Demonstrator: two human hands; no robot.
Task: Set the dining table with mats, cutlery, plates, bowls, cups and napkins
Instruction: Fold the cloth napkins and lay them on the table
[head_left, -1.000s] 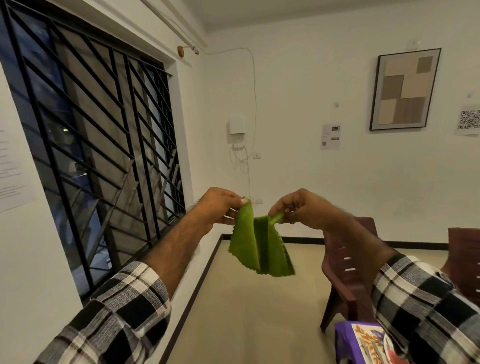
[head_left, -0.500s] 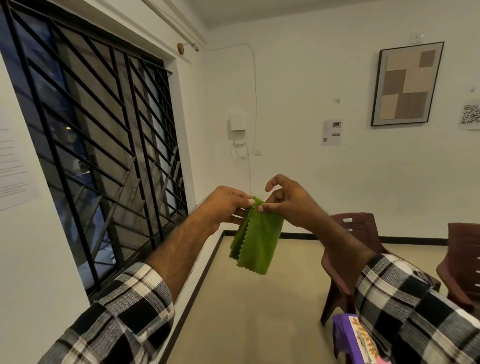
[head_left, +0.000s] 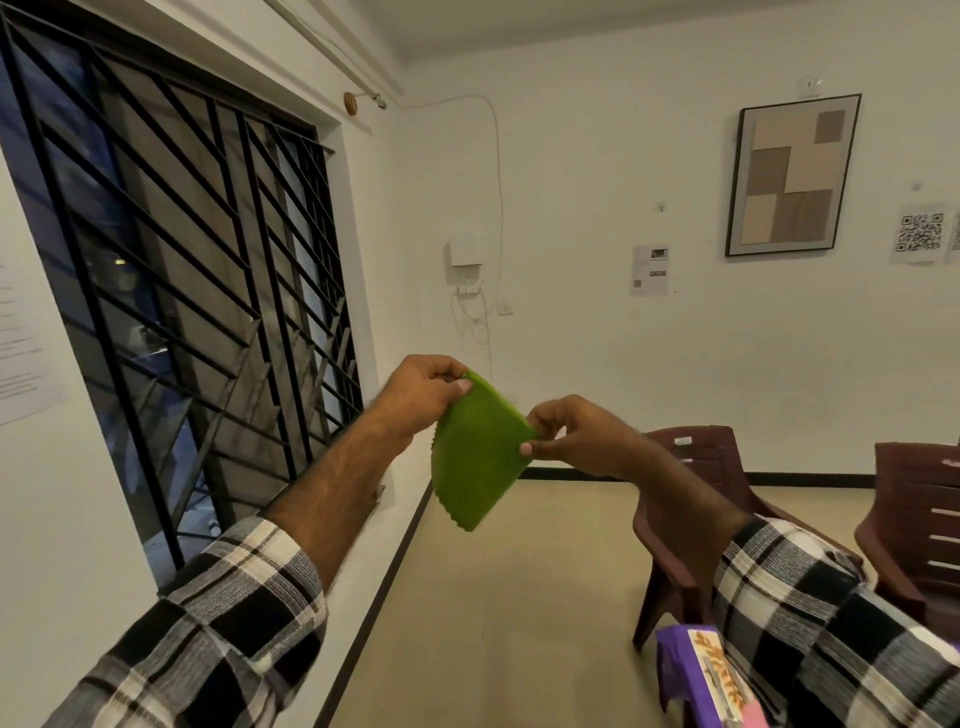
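— Green cloth, that is what both hands have: a folded green napkin (head_left: 475, 457) held up in the air in front of the person, clear of any surface.

— How is each grip set on it?

— The left hand (head_left: 421, 397) pinches the napkin's upper corner, thumb on the near face and the curled fingers behind. The right hand (head_left: 576, 436) pinches the right-hand corner, a little lower, thumb tip pressed on the cloth edge. Both grips are clamped on the napkin; neither is apart.

— And the napkin itself?

— It hangs tilted, like a diamond, with its lowest corner pointing down at the floor (head_left: 519, 597). The lower left edge is cut in small zigzag teeth. It looks folded flat, more than one layer, though I cannot count the layers.

— What surrounds the hands?

— Checked black-and-white sleeves (head_left: 223, 629) on both forearms, rolled back from the wrists. To the left, a window with a black metal grille (head_left: 182, 312). Beyond the right arm, a dark brown plastic chair (head_left: 696, 467), and a second chair (head_left: 919, 519) at the right edge. At the bottom right, a purple stool (head_left: 675, 670) with something printed lying on it, partly hidden by the right sleeve. On the far wall hangs a framed picture (head_left: 792, 174) of beige and brown blocks, with a QR code sheet (head_left: 919, 233) beside it.
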